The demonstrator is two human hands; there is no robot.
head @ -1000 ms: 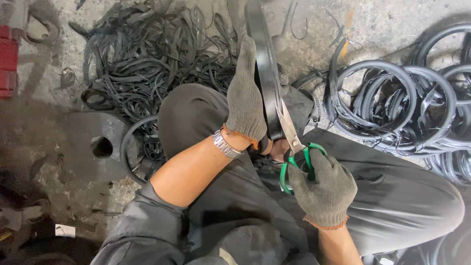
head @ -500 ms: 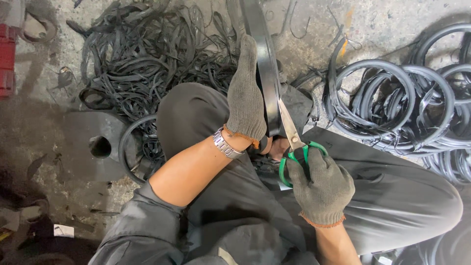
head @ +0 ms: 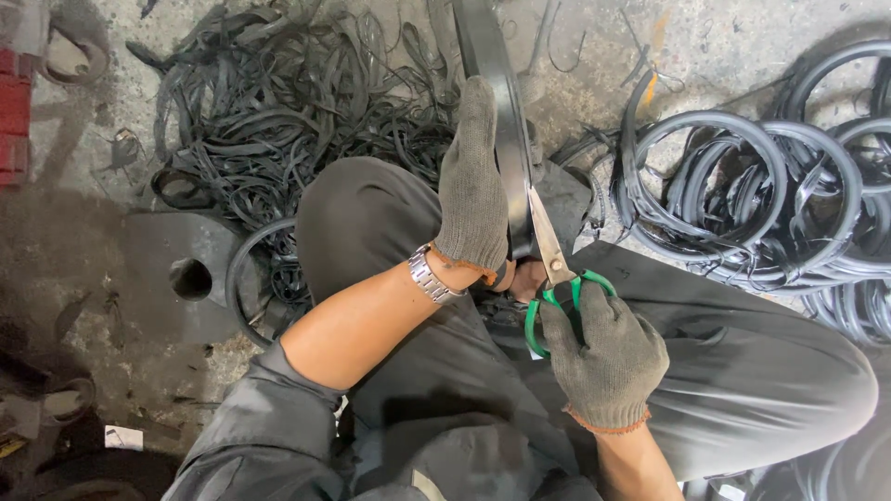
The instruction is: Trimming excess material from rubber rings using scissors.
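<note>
My left hand (head: 473, 186), in a grey knit glove with a metal watch at the wrist, grips a wide black rubber band (head: 487, 65) that runs up and away from my lap. My right hand (head: 603, 357), also gloved, holds green-handled scissors (head: 554, 269). Their blades point up along the right edge of the band, just beside my left hand. I sit with knees apart in dark trousers.
A tangled heap of thin black rubber strips (head: 278, 102) lies on the concrete floor ahead on the left. Stacked black rubber rings (head: 752, 186) lie on the right. A dark flat disc with a hole (head: 190, 276) sits at left, by a red object (head: 14, 116).
The scissor blades have closed a little and crept up along the band's edge. My left hand has kept its grip in the same place.
</note>
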